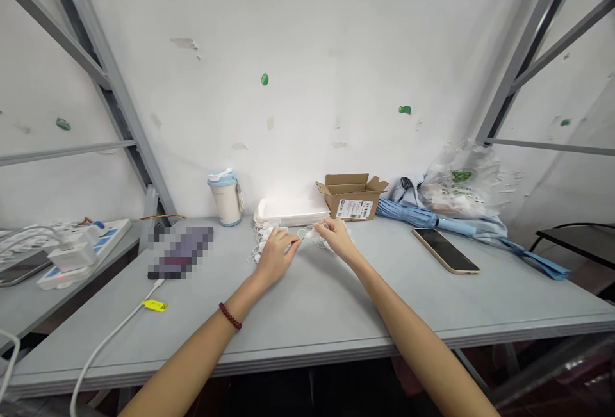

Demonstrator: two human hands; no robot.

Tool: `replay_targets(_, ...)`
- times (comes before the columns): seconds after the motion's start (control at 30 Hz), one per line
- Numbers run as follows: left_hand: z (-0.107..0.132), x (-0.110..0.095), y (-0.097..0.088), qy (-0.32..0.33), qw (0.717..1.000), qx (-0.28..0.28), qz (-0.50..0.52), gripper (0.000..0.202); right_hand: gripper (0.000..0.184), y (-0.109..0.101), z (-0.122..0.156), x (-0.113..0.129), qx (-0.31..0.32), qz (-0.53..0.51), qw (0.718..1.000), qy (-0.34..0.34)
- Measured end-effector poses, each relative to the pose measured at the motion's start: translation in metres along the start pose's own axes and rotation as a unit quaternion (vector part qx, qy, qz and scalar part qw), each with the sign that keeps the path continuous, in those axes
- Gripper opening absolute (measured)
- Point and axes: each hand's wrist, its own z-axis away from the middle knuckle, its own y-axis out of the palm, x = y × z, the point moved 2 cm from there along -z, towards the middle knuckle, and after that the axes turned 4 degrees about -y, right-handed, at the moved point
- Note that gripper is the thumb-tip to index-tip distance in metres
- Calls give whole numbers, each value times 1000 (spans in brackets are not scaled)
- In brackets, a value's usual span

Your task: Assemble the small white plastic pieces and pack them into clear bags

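Both of my arms reach forward over a grey table [312, 314]. My left hand [275, 255], with a dark red bead bracelet on its wrist, has its fingers pinched on small white pieces with thin cords [262, 237] that lie in a heap at the far middle of the table. My right hand [336, 236] is closed on another small white piece [310, 234] between the two hands. A white tray [288, 211] sits just behind the heap. What the white pieces are is too small to tell.
An open cardboard box [353, 198] stands behind my right hand. A white and blue cup [225, 198] is at the back left, a phone [446, 250] and a blue folded umbrella [432, 220] at the right, a plastic bag [459, 183] behind. A white cable [115, 334] with a yellow tag and a power strip [81, 247] lie left.
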Motion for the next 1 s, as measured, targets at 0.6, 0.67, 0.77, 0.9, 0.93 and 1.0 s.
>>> replay_targets(0.6, -1, 5, -9, -37, 998, 9, 43, 13, 37, 14, 5, -9, 58, -11, 998, 3)
replay_targets(0.67, -1, 6, -9, -28, 999, 6, 39, 13, 37, 15, 6, -9, 65, -18, 998, 4)
replay_targets(0.77, 0, 5, -9, -14, 999, 4, 33, 13, 37, 15, 7, -7, 69, -17, 997, 9)
replay_targets(0.9, 0, 4, -8, -11, 1000, 5, 29, 14, 36, 16, 8, -7, 77, -21, 997, 9)
replay_targets(0.93, 0, 3, -8, -13, 999, 4, 29, 14, 36, 16, 8, -7, 80, -23, 997, 8)
replay_targets(1.0, 0, 3, -8, -20, 999, 3, 31, 14, 36, 16, 7, -8, 83, -26, 996, 9)
